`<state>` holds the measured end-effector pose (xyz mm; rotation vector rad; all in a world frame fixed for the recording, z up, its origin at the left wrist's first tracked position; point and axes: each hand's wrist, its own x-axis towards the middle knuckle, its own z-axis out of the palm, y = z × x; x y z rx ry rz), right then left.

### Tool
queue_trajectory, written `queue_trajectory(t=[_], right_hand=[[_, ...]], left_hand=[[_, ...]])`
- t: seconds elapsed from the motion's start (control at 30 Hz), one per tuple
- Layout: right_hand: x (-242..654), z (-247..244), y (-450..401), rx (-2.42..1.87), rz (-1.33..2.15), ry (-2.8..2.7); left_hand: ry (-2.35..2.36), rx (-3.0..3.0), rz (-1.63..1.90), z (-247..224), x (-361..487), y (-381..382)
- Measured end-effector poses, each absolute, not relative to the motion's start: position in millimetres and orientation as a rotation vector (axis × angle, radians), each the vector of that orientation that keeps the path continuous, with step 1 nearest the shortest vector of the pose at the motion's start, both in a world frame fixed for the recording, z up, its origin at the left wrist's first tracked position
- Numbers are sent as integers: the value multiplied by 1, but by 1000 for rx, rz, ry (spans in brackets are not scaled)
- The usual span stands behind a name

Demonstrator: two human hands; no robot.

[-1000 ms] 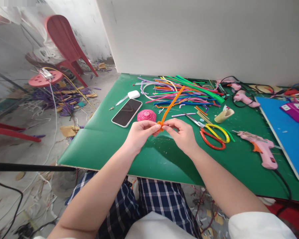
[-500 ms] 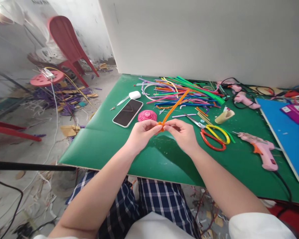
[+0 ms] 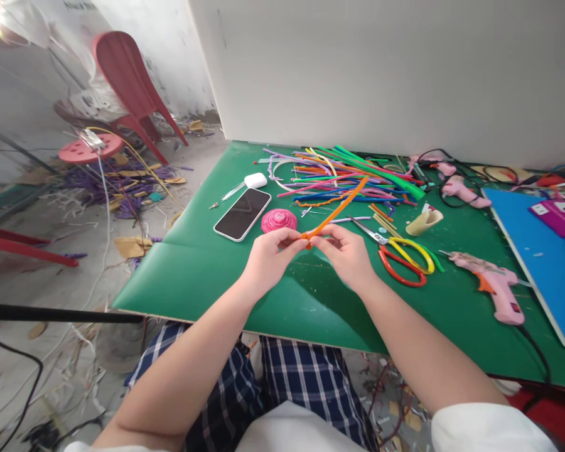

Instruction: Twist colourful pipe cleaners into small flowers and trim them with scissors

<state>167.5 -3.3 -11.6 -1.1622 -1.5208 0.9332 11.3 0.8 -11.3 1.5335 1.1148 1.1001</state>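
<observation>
Soft light — glaring upper left — leaves a dark shadow on the green counter; the orange stem reads clearly, the red chair looks soft, stretched.

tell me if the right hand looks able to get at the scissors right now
Probably yes: the scissors lie just to the right of the right hand, with nothing visible blocking the gap. It pinches the orange strip, though, so it would likely have to let go first.

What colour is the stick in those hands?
The stick is orange; the head view shows it.
</observation>
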Motion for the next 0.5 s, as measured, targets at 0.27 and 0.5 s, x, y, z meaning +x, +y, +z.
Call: queue_trajectory(t=[0.27, 0.5], right_hand=[[166, -13, -2, -1200, 964, -1448], [167, -15, 1, -1106, 1132, -1365]], left_hand=[[1094, 1547, 1062, -11, 11, 2], [1200, 1938, 1090, -11, 7, 2]])
